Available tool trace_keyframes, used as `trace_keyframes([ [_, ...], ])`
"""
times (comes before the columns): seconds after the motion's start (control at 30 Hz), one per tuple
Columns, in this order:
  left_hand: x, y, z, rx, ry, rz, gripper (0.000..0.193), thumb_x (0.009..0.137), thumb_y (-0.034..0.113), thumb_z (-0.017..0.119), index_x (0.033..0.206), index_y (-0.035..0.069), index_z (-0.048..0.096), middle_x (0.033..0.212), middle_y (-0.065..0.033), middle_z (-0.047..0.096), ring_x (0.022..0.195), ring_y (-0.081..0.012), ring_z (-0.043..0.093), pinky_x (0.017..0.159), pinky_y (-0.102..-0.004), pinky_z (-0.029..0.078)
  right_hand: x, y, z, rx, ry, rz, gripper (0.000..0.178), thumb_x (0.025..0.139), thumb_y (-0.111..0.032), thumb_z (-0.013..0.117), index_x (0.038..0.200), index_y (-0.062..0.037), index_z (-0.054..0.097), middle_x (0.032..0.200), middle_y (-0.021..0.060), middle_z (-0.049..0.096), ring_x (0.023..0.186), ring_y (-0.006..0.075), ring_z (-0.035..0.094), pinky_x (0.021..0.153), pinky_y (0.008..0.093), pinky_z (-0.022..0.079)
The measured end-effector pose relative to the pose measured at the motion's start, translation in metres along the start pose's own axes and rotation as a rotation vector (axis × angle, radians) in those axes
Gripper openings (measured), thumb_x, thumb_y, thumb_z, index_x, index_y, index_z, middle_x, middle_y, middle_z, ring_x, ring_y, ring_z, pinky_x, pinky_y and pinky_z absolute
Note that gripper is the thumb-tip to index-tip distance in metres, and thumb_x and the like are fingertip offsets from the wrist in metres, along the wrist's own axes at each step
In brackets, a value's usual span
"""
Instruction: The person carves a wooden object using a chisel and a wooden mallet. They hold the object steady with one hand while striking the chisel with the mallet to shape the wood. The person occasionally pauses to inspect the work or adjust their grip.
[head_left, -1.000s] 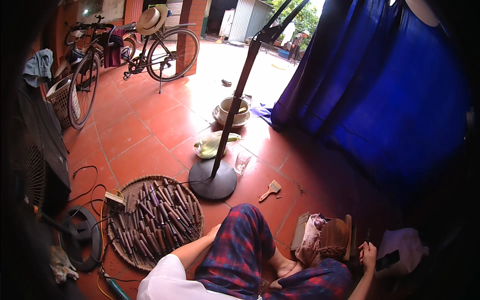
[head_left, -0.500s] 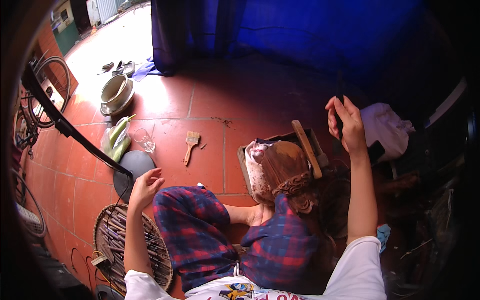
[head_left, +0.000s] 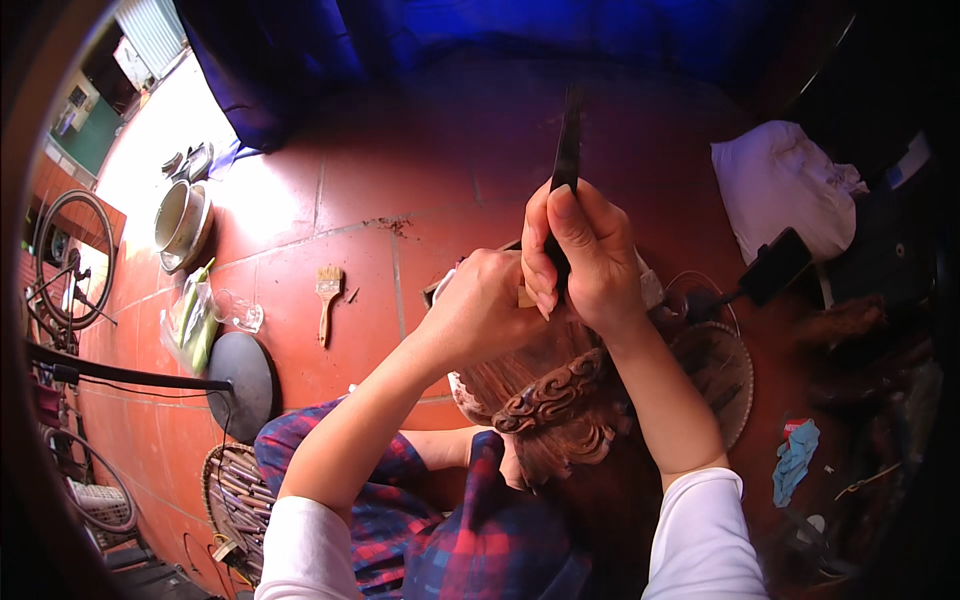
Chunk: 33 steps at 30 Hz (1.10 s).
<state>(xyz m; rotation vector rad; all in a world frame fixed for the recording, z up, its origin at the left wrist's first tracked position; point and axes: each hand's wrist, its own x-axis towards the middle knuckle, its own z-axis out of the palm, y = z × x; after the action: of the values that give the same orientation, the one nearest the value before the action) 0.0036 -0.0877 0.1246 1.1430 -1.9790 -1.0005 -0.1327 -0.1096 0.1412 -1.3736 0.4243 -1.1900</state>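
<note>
floor [head_left: 380,170] – red tiles | back – blue curtain [head_left: 480,40] | light – sunlit doorway upper left

A home woodcarving workshop is showing itself here, set up on a red-tiled floor [head_left: 350,290] that is opening onto a sunlit yard. A carved wooden piece [head_left: 550,400] with scrollwork is lying across the person's lap, and a round woven tray [head_left: 235,490] is holding rows of chisels. A paintbrush [head_left: 327,300] is lying on the tiles, a fan stand's round base [head_left: 243,380] is sitting nearby, and a blue curtain [head_left: 450,30] is hanging behind.
</note>
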Motion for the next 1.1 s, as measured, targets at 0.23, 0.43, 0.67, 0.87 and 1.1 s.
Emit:
trace_keyframes([
  [0.23,0.000,-0.051,0.059,0.396,0.048,0.020,0.054,0.062,0.023,0.073,0.109,0.002,0.055,0.106,-0.0166,0.062,0.117,-0.0388,0.050,0.100,-0.0482,0.038,-0.056,0.063,-0.031,-0.004,0.181,0.256,0.032,0.099,-0.024,0.045,0.073,-0.0064,0.047,0.051,-0.0049,0.040,0.041,0.0014,0.037,0.039,0.0189,0.027],
  [0.43,0.025,-0.053,0.050,0.331,0.034,-0.138,0.037,0.065,0.020,0.073,0.088,0.000,0.053,0.074,-0.0195,0.063,0.071,-0.0383,0.063,0.064,-0.0448,0.050,-0.023,0.082,-0.044,-0.100,0.272,0.127,0.030,0.099,-0.023,0.046,0.074,-0.0060,0.049,0.053,-0.0061,0.041,0.046,0.0007,0.036,0.042,0.0195,0.027],
  [0.67,-0.002,-0.064,0.068,0.578,0.171,0.096,0.064,0.062,0.027,0.074,0.114,-0.004,0.050,0.109,-0.0267,0.058,0.102,-0.0408,0.057,0.090,-0.0496,0.044,-0.053,0.090,-0.036,-0.224,0.369,0.252,0.035,0.099,-0.027,0.045,0.069,-0.0081,0.045,0.052,-0.0071,0.038,0.044,0.0005,0.033,0.040,0.0190,0.023],
  [0.87,0.021,-0.051,0.050,0.303,-0.025,-0.103,0.044,0.065,0.020,0.071,0.097,0.000,0.048,0.070,-0.0191,0.063,0.068,-0.0378,0.063,0.065,-0.0470,0.050,-0.036,0.077,-0.035,-0.161,0.343,0.063,0.033,0.099,-0.026,0.045,0.071,-0.0094,0.044,0.051,-0.0062,0.038,0.042,0.0008,0.032,0.039,0.0187,0.023],
  [1.1,0.024,-0.061,0.049,0.332,0.034,-0.001,0.039,0.065,0.022,0.072,0.091,0.002,0.051,0.072,-0.0175,0.063,0.068,-0.0370,0.062,0.062,-0.0443,0.050,-0.030,0.087,-0.039,-0.139,0.439,0.191,0.037,0.099,-0.029,0.044,0.068,-0.0094,0.044,0.051,-0.0062,0.038,0.041,0.0015,0.032,0.039,0.0191,0.024],
])
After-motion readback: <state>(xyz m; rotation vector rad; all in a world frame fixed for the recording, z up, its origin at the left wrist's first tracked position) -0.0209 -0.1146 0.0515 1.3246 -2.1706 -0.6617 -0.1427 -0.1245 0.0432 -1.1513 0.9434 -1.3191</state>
